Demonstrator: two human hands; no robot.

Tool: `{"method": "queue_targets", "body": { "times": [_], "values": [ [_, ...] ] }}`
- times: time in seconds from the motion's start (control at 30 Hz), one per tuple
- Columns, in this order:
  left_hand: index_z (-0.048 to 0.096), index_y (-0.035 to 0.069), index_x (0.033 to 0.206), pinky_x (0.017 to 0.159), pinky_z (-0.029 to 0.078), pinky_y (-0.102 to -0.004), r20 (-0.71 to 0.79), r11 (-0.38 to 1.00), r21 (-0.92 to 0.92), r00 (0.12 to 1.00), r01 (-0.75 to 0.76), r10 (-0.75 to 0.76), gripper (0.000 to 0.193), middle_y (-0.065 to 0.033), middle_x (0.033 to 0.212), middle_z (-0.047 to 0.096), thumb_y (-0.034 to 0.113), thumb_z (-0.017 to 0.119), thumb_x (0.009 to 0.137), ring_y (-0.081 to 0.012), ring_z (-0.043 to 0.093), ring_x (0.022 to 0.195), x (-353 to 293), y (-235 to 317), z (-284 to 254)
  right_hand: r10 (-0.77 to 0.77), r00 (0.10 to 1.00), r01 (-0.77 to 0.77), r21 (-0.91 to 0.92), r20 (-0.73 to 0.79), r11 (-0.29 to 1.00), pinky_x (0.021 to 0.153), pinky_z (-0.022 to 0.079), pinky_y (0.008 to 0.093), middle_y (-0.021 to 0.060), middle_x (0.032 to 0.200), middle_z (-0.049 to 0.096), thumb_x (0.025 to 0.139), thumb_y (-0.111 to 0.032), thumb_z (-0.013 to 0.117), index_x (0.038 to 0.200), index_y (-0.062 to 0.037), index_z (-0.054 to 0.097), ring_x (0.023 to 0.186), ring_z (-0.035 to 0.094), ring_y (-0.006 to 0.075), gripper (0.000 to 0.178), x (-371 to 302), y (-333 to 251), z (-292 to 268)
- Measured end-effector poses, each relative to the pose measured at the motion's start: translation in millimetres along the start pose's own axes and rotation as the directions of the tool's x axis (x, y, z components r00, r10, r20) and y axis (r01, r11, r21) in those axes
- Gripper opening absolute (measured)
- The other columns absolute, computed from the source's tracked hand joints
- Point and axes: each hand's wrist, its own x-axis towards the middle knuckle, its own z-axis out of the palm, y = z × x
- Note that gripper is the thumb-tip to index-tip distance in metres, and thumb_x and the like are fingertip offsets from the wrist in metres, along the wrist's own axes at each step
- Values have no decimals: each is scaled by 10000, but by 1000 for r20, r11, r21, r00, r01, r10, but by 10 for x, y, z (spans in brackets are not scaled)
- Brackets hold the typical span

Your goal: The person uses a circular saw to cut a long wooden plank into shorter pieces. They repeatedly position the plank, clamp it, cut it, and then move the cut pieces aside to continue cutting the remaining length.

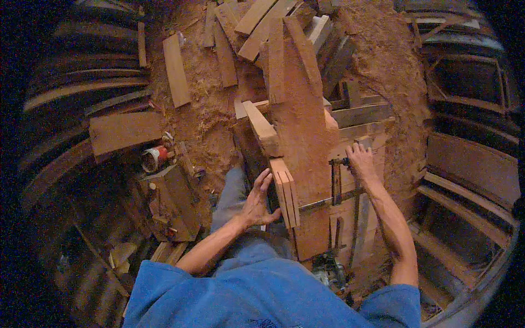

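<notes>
A wooden block with long slots in its end (285, 192) stands at the near left edge of a dusty wooden bench (309, 142). My left hand (258, 203) is beside this block, its thumb and fingers spread toward the block's left side. On the right, the fingers of my right hand (361, 162) are curled round the dark handle of a metal bar clamp (336, 183). The clamp's bar runs across the bench toward the slotted block. Where its far jaw bears is hidden. Another light wooden piece (260, 121) lies just beyond the slotted block.
Loose boards (265, 27) are piled at the far end. A power tool (328, 268) sits close to my body. To the left are a red and white can (155, 158) and a wooden box (176, 199). Stacked timber (465, 202) lines the right side; sawdust covers the ground.
</notes>
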Motion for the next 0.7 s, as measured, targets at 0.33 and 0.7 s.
{"method": "queue_targets", "body": {
  "times": [0.33,0.7],
  "values": [
    [-3,119,1524,1128,332,-467,40,993,116,999,-26,22,1324,-234,1548,137,288,893,564,-443,256,1392,16,24,-66,163,963,-121,197,-213,973,857,441,492,161,1158,548,777,-266,733,1164,-57,541,1120,523,349,479,-201,-193,-23],
    [87,42,1525,1189,200,-459,92,956,191,973,-224,210,1125,-232,1569,118,425,767,713,-440,135,1442,60,27,-1,142,969,-49,405,-201,913,1005,301,517,190,1067,615,816,-536,676,1340,-64,407,1123,509,368,755,-1349,-596,541]
  ]
}}
